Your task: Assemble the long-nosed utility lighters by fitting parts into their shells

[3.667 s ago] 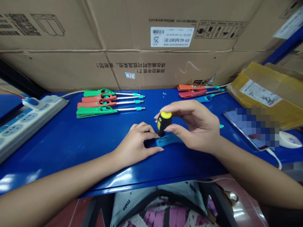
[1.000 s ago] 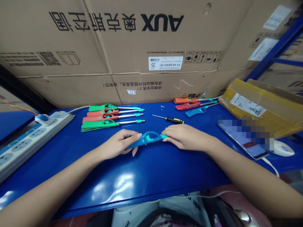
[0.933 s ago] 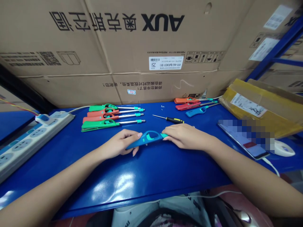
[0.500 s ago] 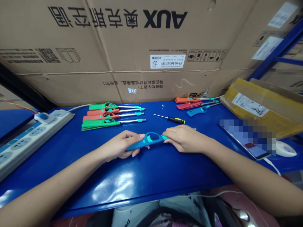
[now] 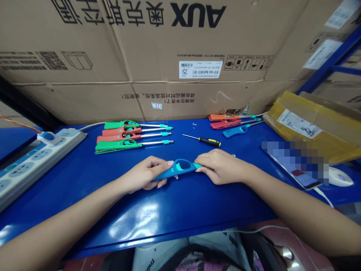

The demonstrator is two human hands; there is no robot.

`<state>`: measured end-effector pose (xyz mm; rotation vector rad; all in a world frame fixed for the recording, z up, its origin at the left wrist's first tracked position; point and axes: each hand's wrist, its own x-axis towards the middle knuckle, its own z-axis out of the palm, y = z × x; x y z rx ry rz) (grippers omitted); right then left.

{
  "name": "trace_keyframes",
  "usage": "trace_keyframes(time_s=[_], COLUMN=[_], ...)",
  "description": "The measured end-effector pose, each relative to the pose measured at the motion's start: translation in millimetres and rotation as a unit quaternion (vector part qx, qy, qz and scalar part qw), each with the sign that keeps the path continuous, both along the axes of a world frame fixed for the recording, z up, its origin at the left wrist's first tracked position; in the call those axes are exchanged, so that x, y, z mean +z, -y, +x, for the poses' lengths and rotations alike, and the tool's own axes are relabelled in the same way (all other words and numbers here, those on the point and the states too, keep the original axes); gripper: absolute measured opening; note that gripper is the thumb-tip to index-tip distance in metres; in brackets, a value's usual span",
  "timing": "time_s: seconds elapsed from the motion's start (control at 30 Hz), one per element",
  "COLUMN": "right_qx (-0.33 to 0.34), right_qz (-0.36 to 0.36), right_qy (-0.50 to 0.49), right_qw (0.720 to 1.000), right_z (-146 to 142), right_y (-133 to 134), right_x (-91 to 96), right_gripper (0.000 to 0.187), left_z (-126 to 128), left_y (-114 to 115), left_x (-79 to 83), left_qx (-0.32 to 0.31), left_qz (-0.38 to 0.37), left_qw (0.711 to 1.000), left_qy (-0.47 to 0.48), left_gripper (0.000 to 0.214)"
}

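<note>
Your left hand is closed around the handle of the blue lighter, with the thumb on its upper face. Your right hand pinches the same lighter at its turquoise neck, so it lies between your 2 hands, over the table (whether it touches the surface, I cannot tell). Just beyond the right grip lies a screwdriver, its shaft pointing to the left. Beyond your left grip there are 4 lighters in a row, and beyond the right grip there are 3 more lighters. A phone is to the right of your right hand.
</note>
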<state>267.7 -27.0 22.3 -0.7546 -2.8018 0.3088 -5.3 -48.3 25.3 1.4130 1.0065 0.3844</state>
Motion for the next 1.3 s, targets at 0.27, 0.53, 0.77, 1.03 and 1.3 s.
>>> trace_keyframes(time_s=[0.27, 0.53, 0.77, 1.03, 1.3], right_qx=[-0.007, -0.038, 0.007, 0.017, 0.065], right_qz=[-0.136, -0.034, 0.101, 0.123, 0.189], right_qy=[-0.046, -0.004, -0.017, 0.014, 0.015], right_qw=[0.990, 0.999, 0.995, 0.992, 0.980], right_z=[2, 1, -11, -11, -10], right_y=[-4, 2, 13, 12, 12], right_x=[17.6, 18.7, 7.3, 4.2, -5.1], right_gripper=[0.015, 0.019, 0.028, 0.030, 0.022], left_z=[3, -5, 6, 5, 8], left_y=[-1, -1, 21, 25, 34], left_x=[11.6, 14.0, 18.1, 14.2, 14.4], left_qx=[-0.032, -0.089, -0.152, -0.193, -0.196], left_qz=[0.062, 0.225, 0.338, 0.392, 0.334], left_qw=[0.994, 0.957, 0.893, 0.812, 0.840], left_qy=[-0.088, -0.157, -0.257, -0.387, -0.381], left_gripper=[0.060, 0.037, 0.032, 0.020, 0.026])
